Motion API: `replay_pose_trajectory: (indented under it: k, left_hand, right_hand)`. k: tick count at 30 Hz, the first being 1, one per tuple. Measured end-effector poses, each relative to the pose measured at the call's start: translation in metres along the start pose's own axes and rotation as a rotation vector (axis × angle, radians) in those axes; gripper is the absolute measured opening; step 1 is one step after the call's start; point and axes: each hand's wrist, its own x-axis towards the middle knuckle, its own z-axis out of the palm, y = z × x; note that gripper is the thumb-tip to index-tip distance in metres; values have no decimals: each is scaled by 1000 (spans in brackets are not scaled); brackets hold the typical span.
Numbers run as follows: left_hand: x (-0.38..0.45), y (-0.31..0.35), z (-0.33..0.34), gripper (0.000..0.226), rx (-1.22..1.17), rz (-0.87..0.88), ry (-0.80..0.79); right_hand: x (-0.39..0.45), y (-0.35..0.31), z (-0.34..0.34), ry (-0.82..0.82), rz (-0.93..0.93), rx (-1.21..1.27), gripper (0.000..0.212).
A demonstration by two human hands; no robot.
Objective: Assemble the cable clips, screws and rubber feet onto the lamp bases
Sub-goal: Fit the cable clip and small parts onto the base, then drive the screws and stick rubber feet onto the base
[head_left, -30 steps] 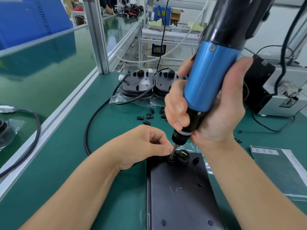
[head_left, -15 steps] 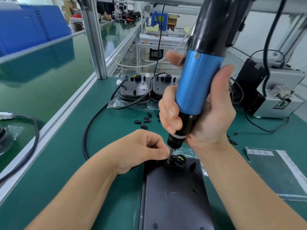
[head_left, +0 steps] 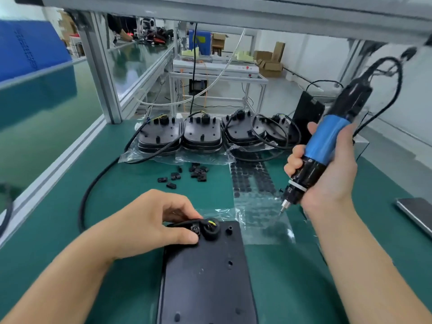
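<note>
A black lamp base [head_left: 205,274] lies upside down at the near edge of the green bench. My left hand [head_left: 149,223] pinches a black cable clip [head_left: 194,229] with a screw in it, at the base's far left corner beside a round cable bushing [head_left: 211,228]. My right hand [head_left: 332,174] grips a blue and black electric screwdriver [head_left: 325,146], lifted off to the right with its bit over a clear film. A sheet of black rubber feet [head_left: 251,177] lies on that film. Loose cable clips [head_left: 184,175] are scattered further back.
Several stacked lamp bases [head_left: 201,134] with black cables stand in a row at the back of the bench. A thick black cable [head_left: 93,185] curves along the left. A black box [head_left: 306,111] stands at the back right, and a flat dark item [head_left: 416,211] lies at the right edge.
My right hand lifted the screwdriver off the clip's screw and swung it up and to the right. My left hand stayed on the clip. The camera tilted up, showing more of the bench.
</note>
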Motion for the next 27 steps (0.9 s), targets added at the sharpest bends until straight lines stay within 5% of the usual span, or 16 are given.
replay_pose_trajectory:
  k: [10, 14, 18, 24, 27]
  left_hand:
    - [0, 7, 0, 53, 102, -74, 6]
    - [25, 30, 6, 36, 183, -102, 197]
    - [72, 50, 22, 33, 355, -209, 100]
    - [133, 48, 44, 96, 694, -275, -103]
    - [144, 38, 45, 108, 720, -336, -132]
  right_hand:
    - [34, -47, -80, 308, -15, -264, 52]
    - [42, -41, -94, 341, -80, -323, 51]
    - [41, -36, -98, 346, -144, -399, 36]
    - [35, -29, -101, 565, -303, -871, 36]
    - [31, -29, -100, 651, -410, -1027, 29]
